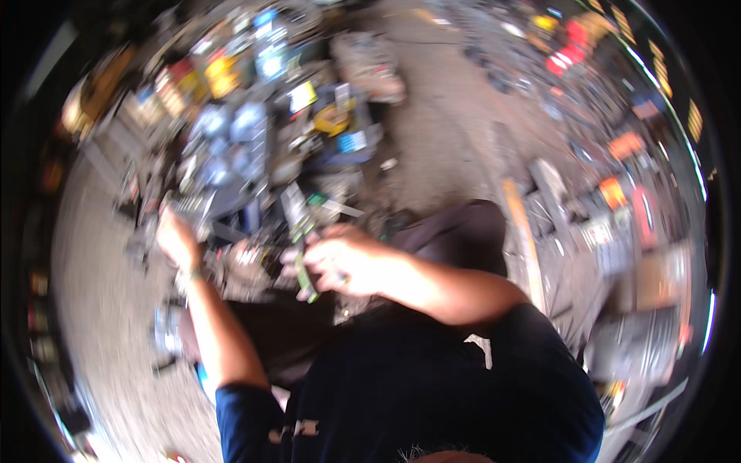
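Note:
My right hand [343,262] is closed around a slim tool with a green handle [306,282]. A greyish, flat upper part of it points away from me; blur hides its exact kind. My left hand [179,241] is raised at the left edge of the cluttered pile, its fingers smeared by motion. Beside that hand lies a dark grey tray-like piece [228,199], and I cannot tell whether they touch. Beyond it sits a group of rounded, clear bluish plastic shapes [231,139]. Small mixed parts crowd the ground between my hands.
A yellow roll-like item [332,119] and a blue-white box [353,142] lie in the pile. Behind stand a clear bottle [270,50] and yellow containers [221,73]. At right, a long yellow-edged bar [523,231] borders more tools and a grey bin [634,345]. My bent knee [463,231] is close.

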A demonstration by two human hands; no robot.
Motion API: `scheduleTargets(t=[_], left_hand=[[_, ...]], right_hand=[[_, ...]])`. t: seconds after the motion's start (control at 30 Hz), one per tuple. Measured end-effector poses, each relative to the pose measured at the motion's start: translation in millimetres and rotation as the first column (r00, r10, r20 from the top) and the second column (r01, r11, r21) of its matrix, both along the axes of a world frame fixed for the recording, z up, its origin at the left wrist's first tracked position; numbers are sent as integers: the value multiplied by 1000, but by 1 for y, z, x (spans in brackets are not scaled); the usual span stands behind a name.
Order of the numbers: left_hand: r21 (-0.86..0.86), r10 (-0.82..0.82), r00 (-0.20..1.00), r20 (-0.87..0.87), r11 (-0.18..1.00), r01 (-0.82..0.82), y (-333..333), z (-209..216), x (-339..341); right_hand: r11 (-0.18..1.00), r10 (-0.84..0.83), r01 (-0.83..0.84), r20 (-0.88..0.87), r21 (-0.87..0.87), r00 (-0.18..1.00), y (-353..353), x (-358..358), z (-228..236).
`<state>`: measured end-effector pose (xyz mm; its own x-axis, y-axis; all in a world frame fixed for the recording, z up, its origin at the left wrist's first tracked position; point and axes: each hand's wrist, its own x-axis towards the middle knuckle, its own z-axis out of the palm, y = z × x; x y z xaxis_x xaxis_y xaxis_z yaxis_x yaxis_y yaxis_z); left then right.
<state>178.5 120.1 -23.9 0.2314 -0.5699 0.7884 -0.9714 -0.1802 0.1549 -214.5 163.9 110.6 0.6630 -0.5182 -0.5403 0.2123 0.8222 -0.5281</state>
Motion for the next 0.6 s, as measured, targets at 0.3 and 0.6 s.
scheduleTargets(t=[0.3,0.6], left_hand=[[-42,28,779,-626,997,-69,4,63,-59],[4,68,894,-443,997,-74,-1,37,-46]], right_hand=[[971,183,-170,68,-167,981,-24,15,48],[964,213,-205,29,-169,977,-49,16,60]])
